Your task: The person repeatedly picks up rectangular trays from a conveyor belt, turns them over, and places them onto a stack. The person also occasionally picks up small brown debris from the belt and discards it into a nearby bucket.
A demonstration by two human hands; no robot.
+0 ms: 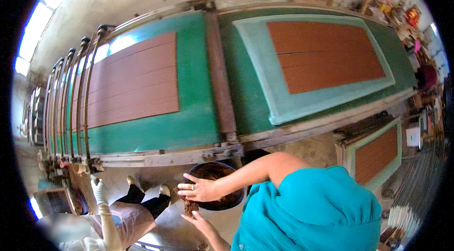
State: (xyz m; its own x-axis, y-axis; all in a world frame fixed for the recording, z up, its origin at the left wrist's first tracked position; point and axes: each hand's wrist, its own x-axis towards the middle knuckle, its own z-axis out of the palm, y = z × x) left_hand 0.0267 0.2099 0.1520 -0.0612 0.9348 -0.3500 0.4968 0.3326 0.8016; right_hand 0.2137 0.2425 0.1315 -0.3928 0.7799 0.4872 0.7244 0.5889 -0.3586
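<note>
Beside the dark round tub, my right hand, wearing a ring, is stretched out with its fingers over a brown crumbly clump. Below it, my left hand holds the other side of this clump, its fingers slightly apart. The clump is between my two hands at the tub's left rim. What the brown stuff is, I cannot tell. More dark brown material lies in the tub, partly hidden by my right hand and forearm.
A green machine bed carries ribbed brown sheets beneath several rollers. To its right, brown sheets lie on pale mesh. A co-worker is at lower left, one gloved hand near the rollers. A smaller framed panel stands right.
</note>
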